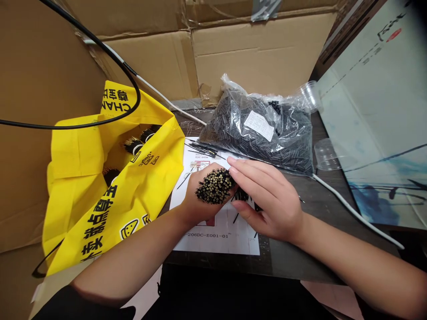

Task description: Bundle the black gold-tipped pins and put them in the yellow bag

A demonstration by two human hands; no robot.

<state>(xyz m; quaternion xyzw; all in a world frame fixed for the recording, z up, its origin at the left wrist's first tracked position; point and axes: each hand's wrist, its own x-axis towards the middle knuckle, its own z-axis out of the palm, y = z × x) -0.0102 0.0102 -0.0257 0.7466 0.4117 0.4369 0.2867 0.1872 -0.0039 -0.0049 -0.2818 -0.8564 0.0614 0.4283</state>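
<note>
A thick bundle of short black wires (215, 186) with gold-coloured ring-like ends points up towards me, and my left hand (192, 195) is wrapped round it. My right hand (271, 198) is held at the right side of the bundle, fingers stretched out and thumb apart, the fingertips at the bundle's edge. Between thumb and fingers, more black wire (242, 194) shows on the table side, partly covered. Beneath both hands lies a printed white sheet (233, 242). Several loose black wires (202, 150) are on its upper part.
A yellow bag (143, 178) holding banded bundles (133, 146) stands open at left. Behind my hands is a clear bag of small black tubes (230, 120). Clear plastic cups (328, 154) are beside it. A white cable (356, 209) crosses the dark table; cardboard (253, 58) walls the back.
</note>
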